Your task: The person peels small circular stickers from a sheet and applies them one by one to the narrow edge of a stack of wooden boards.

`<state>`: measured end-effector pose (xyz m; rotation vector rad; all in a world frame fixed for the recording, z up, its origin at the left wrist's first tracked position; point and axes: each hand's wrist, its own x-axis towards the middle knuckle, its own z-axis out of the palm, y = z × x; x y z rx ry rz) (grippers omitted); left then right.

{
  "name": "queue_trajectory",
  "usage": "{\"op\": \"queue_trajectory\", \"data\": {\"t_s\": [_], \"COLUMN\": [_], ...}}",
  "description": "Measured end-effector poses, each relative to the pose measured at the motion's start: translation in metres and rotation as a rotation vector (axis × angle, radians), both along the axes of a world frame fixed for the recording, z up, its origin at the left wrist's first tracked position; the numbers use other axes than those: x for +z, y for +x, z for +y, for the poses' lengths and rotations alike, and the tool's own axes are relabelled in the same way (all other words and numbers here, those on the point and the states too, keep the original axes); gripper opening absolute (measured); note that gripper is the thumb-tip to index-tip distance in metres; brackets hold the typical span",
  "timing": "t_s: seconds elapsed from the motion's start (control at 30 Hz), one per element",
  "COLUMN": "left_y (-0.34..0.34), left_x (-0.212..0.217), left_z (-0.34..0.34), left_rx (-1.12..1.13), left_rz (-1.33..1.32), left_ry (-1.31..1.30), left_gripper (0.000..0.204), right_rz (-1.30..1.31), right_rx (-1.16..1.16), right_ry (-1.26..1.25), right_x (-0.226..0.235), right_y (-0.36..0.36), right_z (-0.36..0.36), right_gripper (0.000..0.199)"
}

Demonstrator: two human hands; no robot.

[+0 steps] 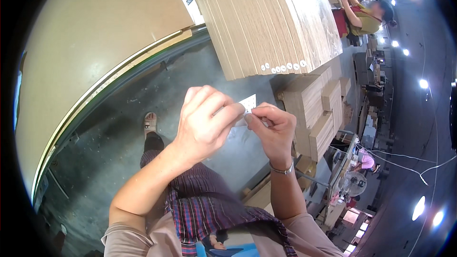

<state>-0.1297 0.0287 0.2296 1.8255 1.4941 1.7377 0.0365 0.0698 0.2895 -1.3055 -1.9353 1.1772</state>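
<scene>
A small white paper sheet (249, 102) with dark marks is held between my two hands, in front of my body. My left hand (203, 120) is closed, gripping the sheet from its left side. My right hand (273, 124), with a bracelet at the wrist, pinches at the sheet's right edge with thumb and forefinger. Whether a small piece sits between those right fingertips I cannot make out. Just beyond my hands stands a tall stack of wood-grain boards (252, 24). Several round white stickers (283, 68) are on its near end by the corner.
A large tan panel (104, 24) lies on a green-edged frame at the left. Wooden boxes (304, 109) are piled to the right. Co-workers (364, 19) are at the far right, one near a fan (353, 182). Grey floor (114, 157) lies below.
</scene>
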Motion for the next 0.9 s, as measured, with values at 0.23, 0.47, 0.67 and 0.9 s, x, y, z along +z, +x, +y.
{"op": "queue_trajectory", "data": {"t_s": [0.23, 0.47, 0.67, 0.9], "left_y": [0.004, 0.004, 0.003, 0.007], "left_x": [-0.003, -0.005, -0.005, -0.007], "left_z": [0.003, 0.009, 0.012, 0.014], "left_rx": [-0.020, -0.056, -0.106, -0.164], "left_rz": [-0.006, -0.005, 0.002, 0.000], "left_ry": [0.022, 0.006, -0.007, -0.053], "left_gripper": [0.028, 0.028, 0.026, 0.025], "right_rz": [-0.041, -0.082, -0.214, -0.293], "right_rx": [-0.006, 0.129, 0.222, 0.267], "right_ry": [0.040, 0.192, 0.264, 0.276], "right_x": [0.001, 0.003, 0.009, 0.006], "right_y": [-0.002, 0.002, 0.002, 0.005], "right_z": [0.001, 0.007, 0.010, 0.013], "right_gripper": [0.010, 0.013, 0.012, 0.011]}}
